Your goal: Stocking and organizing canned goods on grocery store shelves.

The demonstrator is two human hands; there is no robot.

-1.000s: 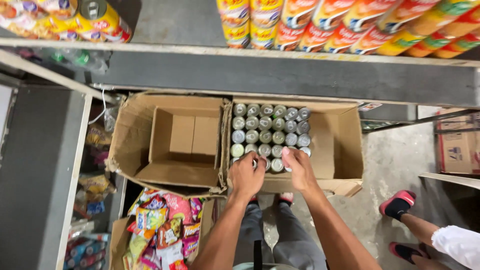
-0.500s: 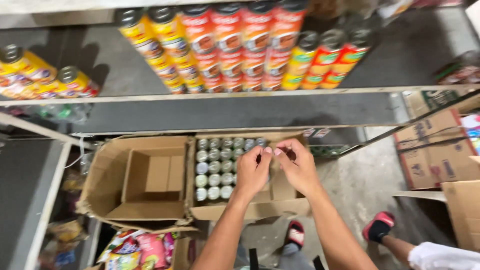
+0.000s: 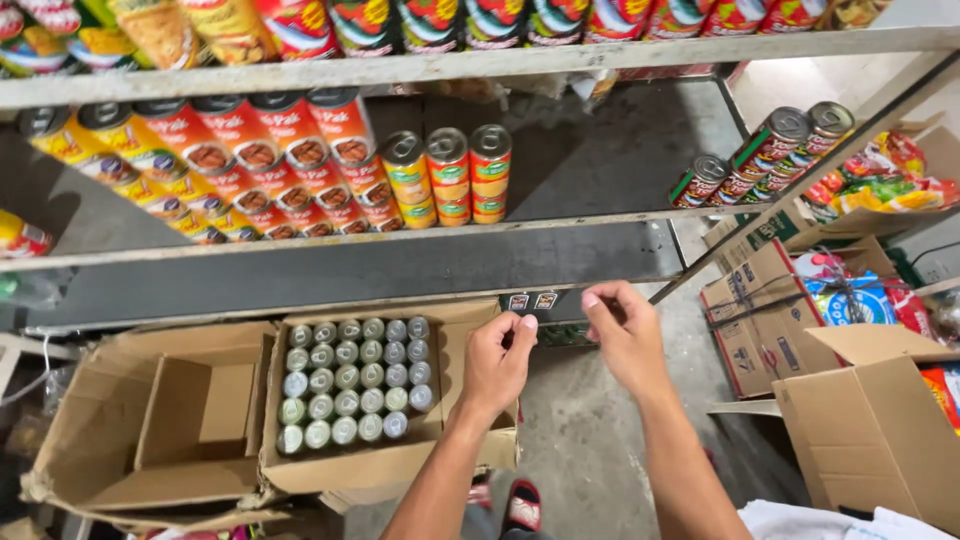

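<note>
My left hand (image 3: 497, 362) and my right hand (image 3: 625, 335) are raised side by side in front of a grey metal shelf (image 3: 560, 165), backs toward me and fingers curled. What lies inside either hand is hidden. Below my left hand an open cardboard box (image 3: 390, 470) holds several rows of small cans with silver tops (image 3: 350, 385). On the shelf stand stacked cans with red labels (image 3: 270, 170) and three short stacks of green and orange cans (image 3: 450, 175). The shelf part right of those stacks is bare.
An empty open carton (image 3: 150, 420) sits left of the can box. At the right are a string-tied box (image 3: 760, 310), an open carton (image 3: 870, 430), snack packets (image 3: 880, 180) and more cans (image 3: 770, 150). A red sandal (image 3: 520, 505) and white cloth (image 3: 800, 522) lie at the bottom.
Both hands have risen from the can box toward the shelf. My view has tilted up and to the right, bringing more of the shelves into sight.
</note>
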